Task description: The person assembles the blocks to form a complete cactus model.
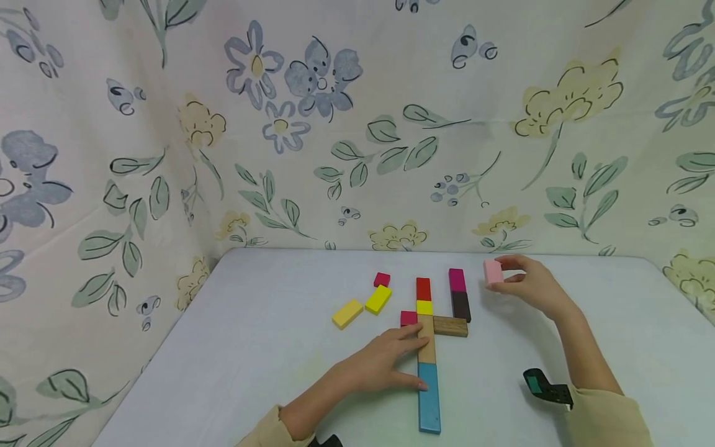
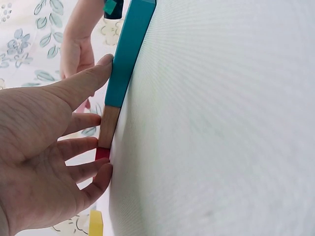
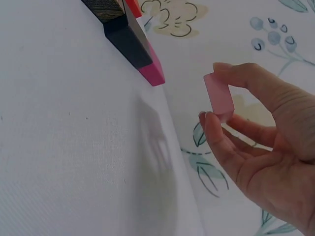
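Observation:
My right hand [image 1: 529,284] pinches a pink block [image 1: 493,272] between thumb and fingers, held above the table to the right of the magenta block [image 1: 457,280]. In the right wrist view the pink block [image 3: 220,96] is clear of the surface. With fingers spread, my left hand [image 1: 385,360] touches the light wooden block [image 1: 427,347] and the blue block [image 1: 429,410]. These stand in a column with a yellow block [image 1: 424,308] and a red block [image 1: 423,288]. A brown wooden block [image 1: 450,326] extends rightward, a dark block [image 1: 460,306] rises from its end, and a crimson block [image 1: 408,318] adjoins the left side.
Left of the column lie a bright yellow block [image 1: 378,300], a paler yellow block [image 1: 347,314] and a small crimson block [image 1: 382,280]. The white table [image 1: 251,372] ends at a flowered cloth [image 1: 357,155] behind and at the left.

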`<state>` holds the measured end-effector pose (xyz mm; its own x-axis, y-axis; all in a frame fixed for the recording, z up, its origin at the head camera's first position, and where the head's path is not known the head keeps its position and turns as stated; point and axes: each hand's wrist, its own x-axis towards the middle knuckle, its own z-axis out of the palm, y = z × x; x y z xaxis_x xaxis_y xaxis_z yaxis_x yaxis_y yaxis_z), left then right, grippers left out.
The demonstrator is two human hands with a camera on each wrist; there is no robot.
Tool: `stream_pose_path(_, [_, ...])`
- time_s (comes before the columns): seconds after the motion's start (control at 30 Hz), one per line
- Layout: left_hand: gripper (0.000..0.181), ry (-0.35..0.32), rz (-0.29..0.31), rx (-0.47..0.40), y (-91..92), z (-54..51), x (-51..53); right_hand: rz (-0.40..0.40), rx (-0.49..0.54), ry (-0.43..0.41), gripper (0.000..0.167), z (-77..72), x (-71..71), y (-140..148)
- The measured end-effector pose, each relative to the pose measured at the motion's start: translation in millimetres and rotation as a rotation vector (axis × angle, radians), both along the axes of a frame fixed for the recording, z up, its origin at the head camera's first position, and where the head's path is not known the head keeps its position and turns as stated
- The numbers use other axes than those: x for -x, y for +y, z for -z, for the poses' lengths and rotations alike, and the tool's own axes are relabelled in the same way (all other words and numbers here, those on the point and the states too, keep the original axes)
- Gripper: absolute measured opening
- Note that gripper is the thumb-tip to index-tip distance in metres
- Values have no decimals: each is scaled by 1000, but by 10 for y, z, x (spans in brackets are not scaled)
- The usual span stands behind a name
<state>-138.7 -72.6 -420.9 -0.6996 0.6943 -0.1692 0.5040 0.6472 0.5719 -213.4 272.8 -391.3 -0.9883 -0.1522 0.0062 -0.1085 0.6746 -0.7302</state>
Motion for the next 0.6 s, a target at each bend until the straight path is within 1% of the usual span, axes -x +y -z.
stream_pose_path(0.07, [78, -4, -4, 4, 8, -27, -10, -6, 13, -5, 79, 6, 1, -28])
stream_pose_path(0.13, [77, -21, -8, -7, 10, -17, -6, -8, 23, -9, 78, 18, 4, -52])
stream_pose_path(0.2, [78, -14, 0, -22, 1, 62, 21, -9, 31, -7, 77, 29, 7, -84])
stream_pose_path(0.23, [78, 3, 10, -27, -7, 133, 52, -8, 33, -5, 77, 33, 9, -103])
stream_pose_path(0.37, [79, 31, 28, -40, -27, 288, 109, 1, 34, 7, 77, 42, 21, -187])
stream_pose_path(0.43, [80, 32, 25, -32, -26, 292, 111, 9, 32, 12, 77, 50, 34, -230])
stream_pose_path(0.47, [80, 20, 17, -28, -21, 253, 94, 12, 32, 15, 77, 55, 41, -253])
stream_pose_path(0.57, [80, 19, 9, -18, -18, 217, 82, 17, 27, 23, 76, 73, 67, -317])
stream_pose_path(0.6, [80, 14, 3, -14, -14, 186, 70, 17, 25, 27, 76, 79, 77, -337])
